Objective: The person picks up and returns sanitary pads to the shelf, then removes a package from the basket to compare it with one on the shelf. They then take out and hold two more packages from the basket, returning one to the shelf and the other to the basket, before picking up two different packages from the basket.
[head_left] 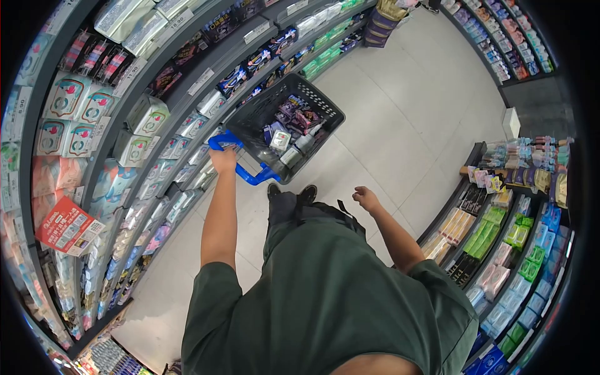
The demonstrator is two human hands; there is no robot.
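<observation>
My left hand is wrapped round the blue handle of a black plastic shopping basket. Inside the basket lie purple-and-dark packets, a white-capped item with a green mark and a pale bottle. The basket is out in front of me, beside the left shelves. My right hand hangs over the floor on the other side, away from any goods. Its fingers are loosely curled, and I see nothing in them.
Tall shelves of packaged goods line the left, with price labels and a red promotional card sticking out. Lower shelves with green and blue packs stand on the right. The tiled floor runs ahead between them, past a purple bag-like display.
</observation>
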